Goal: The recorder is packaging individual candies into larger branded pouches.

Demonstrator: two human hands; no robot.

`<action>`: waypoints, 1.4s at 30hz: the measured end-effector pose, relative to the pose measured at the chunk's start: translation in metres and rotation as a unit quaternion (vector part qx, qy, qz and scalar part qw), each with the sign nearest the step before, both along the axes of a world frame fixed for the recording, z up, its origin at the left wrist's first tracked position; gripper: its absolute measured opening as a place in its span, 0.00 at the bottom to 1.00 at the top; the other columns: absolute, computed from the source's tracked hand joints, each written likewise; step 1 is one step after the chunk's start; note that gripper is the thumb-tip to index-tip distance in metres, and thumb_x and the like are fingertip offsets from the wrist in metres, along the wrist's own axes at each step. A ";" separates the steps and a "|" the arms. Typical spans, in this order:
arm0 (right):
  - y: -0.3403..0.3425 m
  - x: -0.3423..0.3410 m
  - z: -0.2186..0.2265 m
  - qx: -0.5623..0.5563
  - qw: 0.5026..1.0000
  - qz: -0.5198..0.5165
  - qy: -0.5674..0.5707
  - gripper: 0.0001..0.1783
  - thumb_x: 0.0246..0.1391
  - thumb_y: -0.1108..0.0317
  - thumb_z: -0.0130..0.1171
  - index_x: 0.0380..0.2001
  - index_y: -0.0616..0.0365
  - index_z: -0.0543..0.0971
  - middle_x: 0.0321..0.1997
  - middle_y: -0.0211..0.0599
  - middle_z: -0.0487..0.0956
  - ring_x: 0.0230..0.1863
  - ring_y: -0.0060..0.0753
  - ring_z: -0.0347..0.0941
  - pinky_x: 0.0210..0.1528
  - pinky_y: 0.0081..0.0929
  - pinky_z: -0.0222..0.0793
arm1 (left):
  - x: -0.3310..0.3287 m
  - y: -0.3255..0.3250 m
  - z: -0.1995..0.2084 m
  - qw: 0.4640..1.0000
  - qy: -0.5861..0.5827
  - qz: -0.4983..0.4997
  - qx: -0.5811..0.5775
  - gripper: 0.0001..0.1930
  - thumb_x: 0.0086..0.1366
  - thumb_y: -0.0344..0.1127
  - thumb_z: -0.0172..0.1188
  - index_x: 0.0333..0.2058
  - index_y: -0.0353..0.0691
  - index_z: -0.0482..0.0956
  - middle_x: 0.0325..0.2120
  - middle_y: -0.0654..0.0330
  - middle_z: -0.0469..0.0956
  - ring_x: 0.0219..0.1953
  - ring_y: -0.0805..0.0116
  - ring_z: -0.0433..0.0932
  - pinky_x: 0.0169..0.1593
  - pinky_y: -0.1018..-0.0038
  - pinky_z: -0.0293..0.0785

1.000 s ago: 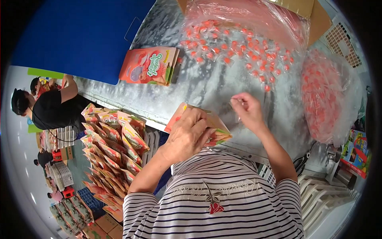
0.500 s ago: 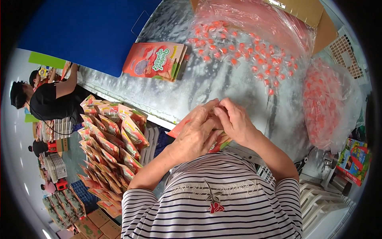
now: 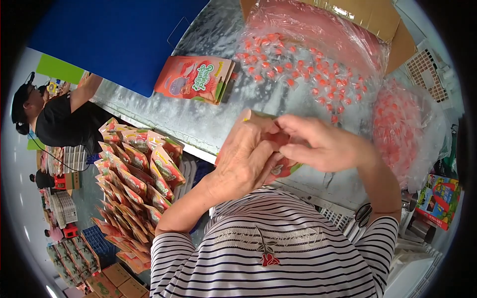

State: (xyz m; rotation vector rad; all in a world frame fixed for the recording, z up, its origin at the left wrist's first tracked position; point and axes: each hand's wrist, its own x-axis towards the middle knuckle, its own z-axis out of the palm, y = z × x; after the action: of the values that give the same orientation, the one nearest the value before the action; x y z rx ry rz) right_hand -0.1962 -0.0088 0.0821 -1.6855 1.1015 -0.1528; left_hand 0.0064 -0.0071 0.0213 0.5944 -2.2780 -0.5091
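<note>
A red and pink pouch [image 3: 285,168] is held in front of my chest at the table's near edge. My left hand [image 3: 241,161] is closed around it and hides much of its front. At the pouch's upper edge is my right hand [image 3: 325,143], thumb and fingers apart, their tips beside the pouch's mouth; whether they touch it is unclear. Beyond my hands lie small wrapped red candies [image 3: 318,74], scattered on the grey table [image 3: 298,102]. A small stack of flat pouches [image 3: 186,79] rests farther left.
A clear bag of red candies [image 3: 397,129] sits at right, and a carton [image 3: 402,44] with a pink liner at the back. Rows of filled pouches [image 3: 134,184] stand left. A blue panel [image 3: 109,39] covers the far left; a co-worker in black [image 3: 62,121] works beyond it.
My right hand has drawn back to the right from the left fingers, and its thumb and fingers have spread. The pouch's upper part now shows more above my left hand.
</note>
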 end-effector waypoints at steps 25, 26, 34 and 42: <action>0.061 0.002 -0.158 -0.143 0.976 -0.160 -0.038 0.17 0.62 0.58 0.50 0.36 0.64 0.78 0.20 0.54 0.76 0.23 0.52 0.73 0.29 0.38 0.70 | 0.019 -0.021 0.011 0.984 0.031 0.177 -0.017 0.06 0.61 0.22 0.57 0.37 0.34 0.73 0.28 0.53 0.77 0.23 0.62 0.72 0.26 0.72 0.68; 0.059 0.001 -0.168 -0.212 0.961 -0.176 -0.005 0.20 0.63 0.57 0.47 0.34 0.64 0.77 0.17 0.55 0.73 0.20 0.58 0.70 0.26 0.39 0.68 | 0.016 -0.025 0.012 0.986 0.045 0.143 -0.078 0.06 0.60 0.21 0.58 0.36 0.34 0.73 0.28 0.54 0.77 0.22 0.63 0.71 0.25 0.72 0.67; 0.053 -0.030 -0.190 -0.227 0.954 -0.187 -0.064 0.21 0.52 0.56 0.63 0.42 0.58 0.75 0.47 0.49 0.76 0.54 0.50 0.69 0.54 0.42 0.64 | 0.022 -0.036 0.015 0.971 -0.036 0.225 -0.071 0.10 0.56 0.17 0.57 0.37 0.35 0.75 0.32 0.55 0.80 0.24 0.64 0.73 0.26 0.71 0.69; -0.021 -0.114 -0.225 -0.472 0.764 -0.397 0.188 0.22 0.48 0.59 0.66 0.45 0.57 0.74 0.57 0.45 0.67 0.58 0.54 0.60 0.61 0.49 0.56 | 0.014 -0.022 0.009 0.975 -0.075 0.211 -0.001 0.09 0.55 0.18 0.59 0.35 0.35 0.76 0.30 0.55 0.81 0.25 0.63 0.74 0.29 0.72 0.72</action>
State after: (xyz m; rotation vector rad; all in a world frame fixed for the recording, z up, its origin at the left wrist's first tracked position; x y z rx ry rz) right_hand -0.3105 -0.0302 -0.1431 -1.9965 2.2677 -1.1124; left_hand 0.0204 -0.0286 0.0304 1.1154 -2.1998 -0.2591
